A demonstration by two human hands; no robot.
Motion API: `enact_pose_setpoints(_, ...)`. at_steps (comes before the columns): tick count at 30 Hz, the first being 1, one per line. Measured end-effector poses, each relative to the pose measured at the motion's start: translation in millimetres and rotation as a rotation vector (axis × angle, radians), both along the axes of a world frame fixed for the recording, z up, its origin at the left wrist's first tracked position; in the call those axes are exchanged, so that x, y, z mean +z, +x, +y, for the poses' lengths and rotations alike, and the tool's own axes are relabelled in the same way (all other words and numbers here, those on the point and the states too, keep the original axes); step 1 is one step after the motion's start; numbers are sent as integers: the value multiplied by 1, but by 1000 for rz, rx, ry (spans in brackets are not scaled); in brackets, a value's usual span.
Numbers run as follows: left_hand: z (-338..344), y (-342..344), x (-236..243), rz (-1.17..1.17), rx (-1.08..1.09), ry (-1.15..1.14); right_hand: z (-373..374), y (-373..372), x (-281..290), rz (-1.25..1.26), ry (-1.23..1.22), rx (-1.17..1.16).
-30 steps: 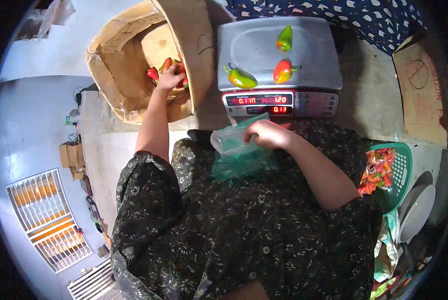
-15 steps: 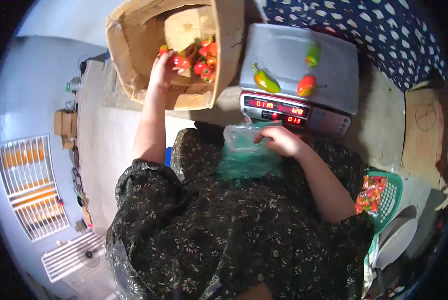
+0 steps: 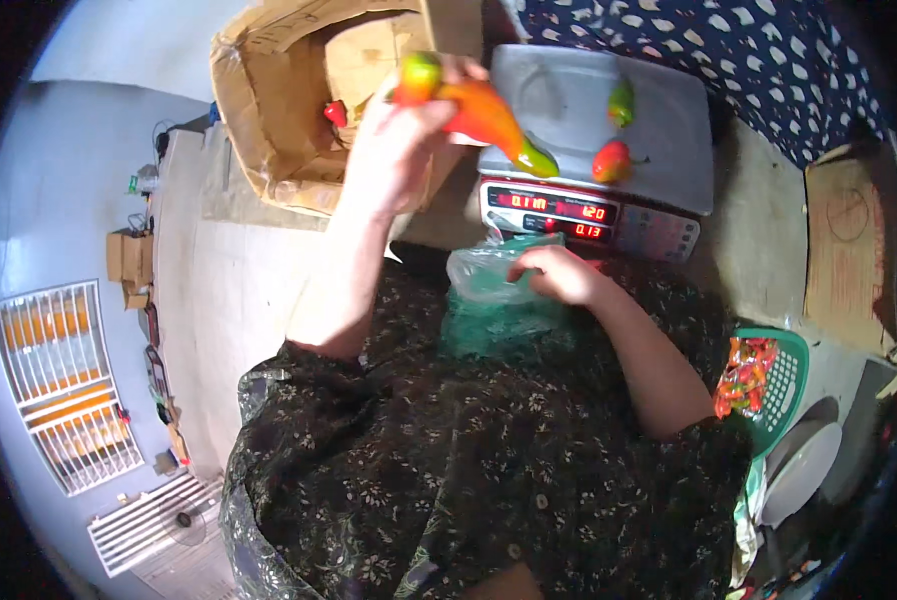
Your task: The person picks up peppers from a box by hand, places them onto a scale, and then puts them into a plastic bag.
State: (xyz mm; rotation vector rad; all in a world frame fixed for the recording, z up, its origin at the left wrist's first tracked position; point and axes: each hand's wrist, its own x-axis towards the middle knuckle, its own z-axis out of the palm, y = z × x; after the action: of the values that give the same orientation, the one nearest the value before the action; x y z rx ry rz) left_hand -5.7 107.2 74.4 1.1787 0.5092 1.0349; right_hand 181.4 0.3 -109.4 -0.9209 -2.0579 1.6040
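Observation:
My left hand (image 3: 397, 150) is raised between the cardboard box (image 3: 269, 110) and the scale, gripping two peppers: an orange one (image 3: 479, 112) and a green-orange one (image 3: 421, 72). My right hand (image 3: 559, 275) rests on my lap just in front of the scale, holding a clear green-tinted plastic bag (image 3: 494, 300) at its mouth. The grey digital scale (image 3: 659, 120) carries a green pepper (image 3: 621, 100), a red-orange pepper (image 3: 611, 160) and a green-yellow pepper (image 3: 537, 158) near its front left edge.
A red pepper (image 3: 337, 112) shows inside the cardboard box. A green basket (image 3: 784, 385) with red-orange peppers sits at my right, above a white plate (image 3: 804, 470). Flat cardboard (image 3: 849, 250) lies at the far right. A dotted blue cloth (image 3: 769, 60) lies behind the scale.
My left hand has come up out of the cardboard box holding two peppers and moved toward the scale. My right hand still holds the bag.

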Motion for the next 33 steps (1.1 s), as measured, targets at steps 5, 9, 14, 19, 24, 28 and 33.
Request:
enact_pose_setpoints(5,17,75,-33,471,-54,5,0,-3,8,-110,-47,19)
enact_pose_setpoints(9,55,100,-88,737,-30,97,-2,-3,2,-20,-90,-4)
enact_pose_setpoints(14,85,98,-128,942,118,223,-1,-3,-1,-24,-11,-19)
enact_pose_setpoints(19,89,93,-130,1226,342,764,-4,-3,1,-8,-65,-5)
enact_pose_setpoints(24,88,94,-117,964,333,520,-5,-6,4,-61,-173,31)
enact_pose_setpoints(28,68,97,-72,605,237,335,-6,-7,0,-72,-134,122)
enact_pose_setpoints(33,25,92,-23,42,128,-33,-7,-5,3,-102,-153,156)
